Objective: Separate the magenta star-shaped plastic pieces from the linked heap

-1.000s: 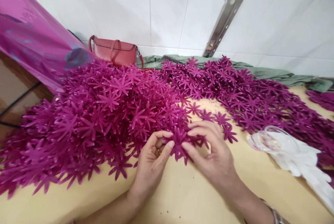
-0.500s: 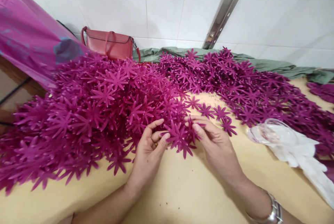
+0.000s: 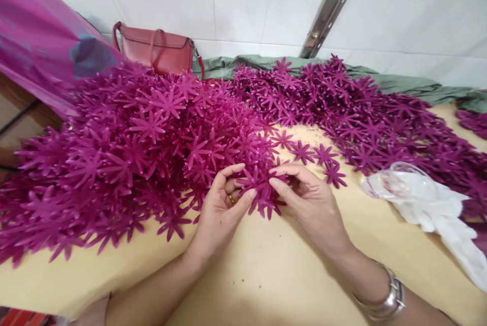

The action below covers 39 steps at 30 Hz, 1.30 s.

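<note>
I have a purple flower piece [image 3: 263,189] up between both hands, just above the near middle of the yellow table [image 3: 289,275]. My left hand [image 3: 220,217] has it by its left petals, forefinger above and thumb below with a narrow gap between their tips; my right hand [image 3: 318,209] pinches its right side more closely, thumb and forefinger almost together. It seems to be several layers of petals, though my fingers hide how they meet. I judge this one to be midway through handling, as it is in both my hands and not laid down. Plenty lies about: a tall, brighter heap [image 3: 125,164] at the left, a flatter, darker heap [image 3: 380,133] at the far right, and a few loose flowers [image 3: 302,151] between them, just beyond my right hand. Which of these I have already handled, and how many are left, I cannot tell.
</note>
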Motion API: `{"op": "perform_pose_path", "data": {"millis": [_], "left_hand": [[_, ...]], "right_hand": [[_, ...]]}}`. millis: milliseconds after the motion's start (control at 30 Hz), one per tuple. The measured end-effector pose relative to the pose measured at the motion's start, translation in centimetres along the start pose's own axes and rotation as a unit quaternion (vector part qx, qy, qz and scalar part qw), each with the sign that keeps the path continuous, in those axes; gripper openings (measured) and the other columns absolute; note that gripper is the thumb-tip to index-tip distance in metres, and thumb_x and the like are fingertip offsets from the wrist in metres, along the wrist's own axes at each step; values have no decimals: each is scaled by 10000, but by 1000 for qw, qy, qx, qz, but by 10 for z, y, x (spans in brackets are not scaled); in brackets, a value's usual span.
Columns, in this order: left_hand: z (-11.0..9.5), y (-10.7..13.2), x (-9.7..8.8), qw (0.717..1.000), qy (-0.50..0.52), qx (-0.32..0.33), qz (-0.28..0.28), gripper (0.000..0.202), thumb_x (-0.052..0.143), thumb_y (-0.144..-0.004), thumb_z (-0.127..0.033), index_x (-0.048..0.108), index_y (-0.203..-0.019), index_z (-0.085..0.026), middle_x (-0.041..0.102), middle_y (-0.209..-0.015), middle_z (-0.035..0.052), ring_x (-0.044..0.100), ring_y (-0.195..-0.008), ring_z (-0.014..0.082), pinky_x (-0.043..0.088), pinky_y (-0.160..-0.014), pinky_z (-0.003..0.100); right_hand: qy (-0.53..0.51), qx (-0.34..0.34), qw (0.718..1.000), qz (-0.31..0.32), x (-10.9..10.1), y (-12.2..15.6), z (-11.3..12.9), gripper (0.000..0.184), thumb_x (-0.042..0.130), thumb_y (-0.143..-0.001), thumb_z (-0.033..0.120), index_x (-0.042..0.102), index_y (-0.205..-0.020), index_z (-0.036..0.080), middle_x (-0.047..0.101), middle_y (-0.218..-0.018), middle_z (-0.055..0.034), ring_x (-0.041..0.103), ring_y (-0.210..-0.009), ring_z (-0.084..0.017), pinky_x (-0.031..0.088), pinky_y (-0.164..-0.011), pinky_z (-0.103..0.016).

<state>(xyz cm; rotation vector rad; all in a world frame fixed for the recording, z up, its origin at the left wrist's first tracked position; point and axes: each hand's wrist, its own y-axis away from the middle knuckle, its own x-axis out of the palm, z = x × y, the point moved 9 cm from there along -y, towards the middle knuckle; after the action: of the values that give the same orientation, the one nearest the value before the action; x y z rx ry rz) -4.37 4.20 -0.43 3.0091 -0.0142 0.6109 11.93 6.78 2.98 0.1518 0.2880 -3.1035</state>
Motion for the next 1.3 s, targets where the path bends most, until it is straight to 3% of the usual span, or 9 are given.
{"op": "perform_pose_path", "data": {"millis": [200,333,467,600,700,867,1067,1167,1300], "left_hand": [[-6,1,-3,997,-71,42,-14,435,702,-940,-292,524,-1337,-282,680,-952,4,626,-854,136,508,-781,244],[-8,3,-3,993,-99,61,-13,239,660,-977,-295,565,-1195,-269,637,-967,3,580,-865,135,470,-785,249],[-8,3,2,996,-68,56,9,167,683,-962,-328,558,-1002,-226,606,-929,0,555,-844,130,460,-767,248],[-12,3,2,998,-58,32,0,190,639,-988,-388,572,-990,-209,582,-882,-10,521,-808,118,449,-763,240],[-13,3,3,999,-42,16,-5,209,665,-968,-388,570,-988,-203,575,-854,-19,507,-776,111,439,-736,236],[-8,1,-3,999,-44,0,-30,235,742,-885,-302,533,-921,-202,553,-817,-34,481,-712,99,414,-651,227],[-5,-1,-6,999,-7,-3,-32,222,705,-867,-230,487,-910,-224,556,-791,-51,488,-692,98,415,-656,225],[-7,-1,-10,999,2,6,-54,235,715,-848,-204,484,-890,-222,530,-779,-62,455,-676,85,384,-648,210],[-4,0,-13,998,8,7,-68,237,740,-851,-224,508,-899,-222,501,-764,-70,425,-650,78,356,-621,200]], "right_hand": [[-33,-5,999,-9,-7,-7,0,86,716,-911,241,715,-995,255,727,-910,6,678,-816,-138,587,-737,-242],[8,-26,1000,-1,-3,-2,6,140,704,-928,229,720,-1064,258,740,-906,4,691,-792,-137,595,-714,-242],[106,-110,988,0,2,8,17,195,717,-926,188,716,-1102,271,758,-982,2,720,-889,-145,602,-822,-264],[194,-190,962,14,10,14,28,186,710,-932,140,710,-1075,259,763,-987,-3,717,-891,-149,595,-811,-273],[251,-267,930,40,17,18,42,204,675,-946,86,709,-1077,239,772,-946,-17,700,-886,-171,582,-787,-310],[343,-448,819,107,35,41,64,257,639,-958,29,682,-1169,170,820,-1032,-57,699,-980,-227,532,-831,-399],[379,-496,767,150,38,53,67,219,604,-996,73,691,-1155,195,821,-1113,-55,716,-1051,-242,526,-809,-414],[346,-445,810,161,30,43,68,283,632,-972,92,689,-1161,294,811,-1090,-16,721,-1043,-232,550,-849,-432],[213,-289,928,-101,-30,12,70,215,643,-945,142,668,-1098,292,712,-1024,-53,691,-972,-241,568,-853,-439]]}}
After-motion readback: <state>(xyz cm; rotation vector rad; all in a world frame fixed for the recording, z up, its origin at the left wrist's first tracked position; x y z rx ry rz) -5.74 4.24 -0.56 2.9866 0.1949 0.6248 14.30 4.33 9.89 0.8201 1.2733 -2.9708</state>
